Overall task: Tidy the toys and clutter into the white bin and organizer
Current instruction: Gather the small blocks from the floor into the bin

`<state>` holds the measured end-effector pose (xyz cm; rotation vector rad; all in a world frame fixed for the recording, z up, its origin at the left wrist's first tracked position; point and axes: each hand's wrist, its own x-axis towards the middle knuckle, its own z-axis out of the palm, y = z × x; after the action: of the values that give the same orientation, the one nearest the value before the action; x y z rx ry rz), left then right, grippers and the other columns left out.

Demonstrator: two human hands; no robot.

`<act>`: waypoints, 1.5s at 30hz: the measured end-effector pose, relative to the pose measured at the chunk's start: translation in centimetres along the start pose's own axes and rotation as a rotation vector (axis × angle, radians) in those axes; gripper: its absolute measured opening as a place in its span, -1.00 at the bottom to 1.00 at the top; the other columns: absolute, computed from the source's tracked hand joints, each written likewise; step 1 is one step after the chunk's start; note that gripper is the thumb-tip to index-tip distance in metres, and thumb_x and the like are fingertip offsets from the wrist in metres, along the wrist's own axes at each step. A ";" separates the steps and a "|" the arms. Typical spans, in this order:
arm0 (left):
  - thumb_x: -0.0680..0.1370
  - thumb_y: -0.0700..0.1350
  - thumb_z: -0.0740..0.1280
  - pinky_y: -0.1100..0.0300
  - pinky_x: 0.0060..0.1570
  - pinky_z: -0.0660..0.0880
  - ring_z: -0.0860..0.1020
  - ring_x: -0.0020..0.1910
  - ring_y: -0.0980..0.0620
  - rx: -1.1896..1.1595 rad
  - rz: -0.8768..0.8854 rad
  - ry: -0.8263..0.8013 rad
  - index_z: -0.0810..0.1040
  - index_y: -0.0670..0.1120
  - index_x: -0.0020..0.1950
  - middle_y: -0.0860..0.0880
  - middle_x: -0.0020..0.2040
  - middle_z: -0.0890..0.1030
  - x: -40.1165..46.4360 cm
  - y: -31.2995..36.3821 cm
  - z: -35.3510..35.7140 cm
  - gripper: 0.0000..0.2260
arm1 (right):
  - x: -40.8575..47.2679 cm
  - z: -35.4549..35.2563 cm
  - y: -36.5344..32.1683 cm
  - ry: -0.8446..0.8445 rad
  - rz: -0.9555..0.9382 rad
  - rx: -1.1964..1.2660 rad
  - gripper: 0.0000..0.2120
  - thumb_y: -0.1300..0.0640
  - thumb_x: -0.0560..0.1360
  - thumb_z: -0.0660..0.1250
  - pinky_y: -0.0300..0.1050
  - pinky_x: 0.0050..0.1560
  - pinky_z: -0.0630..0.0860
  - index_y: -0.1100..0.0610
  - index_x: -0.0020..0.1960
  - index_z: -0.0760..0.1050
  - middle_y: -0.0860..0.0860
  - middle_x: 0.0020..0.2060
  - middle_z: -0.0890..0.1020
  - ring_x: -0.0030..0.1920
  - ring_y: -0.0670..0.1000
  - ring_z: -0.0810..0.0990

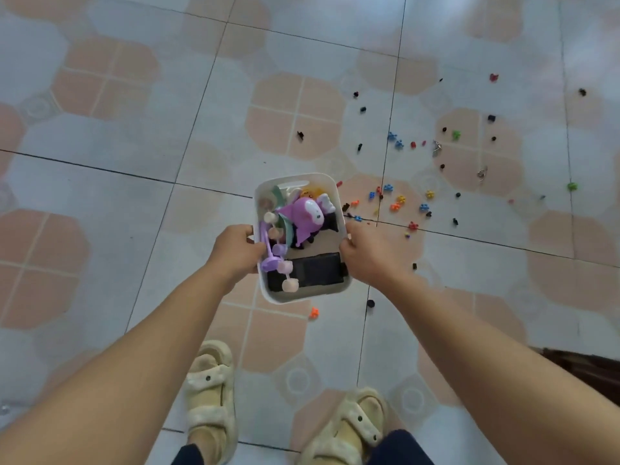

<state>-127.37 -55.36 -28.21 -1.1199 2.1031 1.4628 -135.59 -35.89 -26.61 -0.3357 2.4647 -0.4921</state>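
White plastic bin [337,196], held up over the tiled floor [134,162] by both hands. Only the head view to go on.

Left hand [236,251] is clamped on the bin's left rim; right hand [367,255] is clamped on the right rim, fingers curled over the edge. The bin hangs between them, in front of the person's sandals [209,397], seemingly clear of the floor.

Inside the bin: a purple doll [302,216] lying across the middle, a purple stick toy with pale knobs [275,253] leaning along the left wall, a black box [312,271] at the near end, and some yellow and green bits at the far end that I cannot make out.

Judged progress: the bigger toys look gathered already. Left to do: a wide scatter of small coloured pieces [396,206] on the floor just right of the bin and beyond, mixed with small black pieces [443,166] and two metal bits [482,174] further out. One orange piece [313,312] and one black piece [370,303] lie below the bin's near edge. No organizer is in view. Roughly half done, I'd guess; the fiddly small stuff remains.
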 end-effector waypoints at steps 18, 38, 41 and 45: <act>0.49 -0.28 0.24 -0.10 -0.10 0.57 0.58 -0.12 -0.26 0.273 0.171 0.084 0.56 -0.25 -0.03 -0.25 -0.11 0.59 28.9 -7.9 2.7 -0.87 | 23.9 16.8 2.6 0.063 0.048 0.284 -0.82 0.23 0.55 0.13 0.21 -0.21 0.63 0.30 0.01 0.46 0.27 -0.12 0.60 -0.23 0.24 0.67; 0.48 -0.35 0.18 0.04 0.21 0.40 0.48 0.21 -0.15 0.529 0.979 0.174 0.50 -0.19 0.28 -0.15 0.25 0.53 20.8 -6.0 10.3 -0.62 | 15.0 15.9 9.4 0.172 -0.122 0.143 -0.83 0.15 0.56 0.27 0.07 -0.05 0.60 0.14 0.12 0.54 0.04 -0.14 0.65 -0.18 0.01 0.63; 0.51 -0.33 0.20 0.04 0.12 0.49 0.54 0.12 -0.09 0.630 0.999 -0.072 0.56 -0.13 0.23 -0.10 0.18 0.57 17.8 -8.8 14.5 -0.66 | 10.4 19.1 11.9 0.089 -0.161 0.012 -0.84 0.09 0.52 0.33 0.01 -0.04 0.56 0.08 0.08 0.54 -0.01 -0.09 0.62 -0.15 0.00 0.58; 0.46 -0.37 0.18 -0.02 0.03 0.48 0.44 0.10 -0.15 0.898 0.885 -0.102 0.48 -0.18 0.13 -0.15 0.11 0.48 18.6 -13.3 17.0 -0.71 | 4.9 24.9 13.8 -0.079 -0.312 -0.220 -0.65 -0.06 0.48 0.35 -0.03 -0.13 0.47 0.02 0.21 0.40 0.01 0.10 0.48 -0.03 0.08 0.52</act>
<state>-131.49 -49.72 -55.80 0.2468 2.8207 0.5675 -126.22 -31.85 -53.70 -0.8225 2.4027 -0.3257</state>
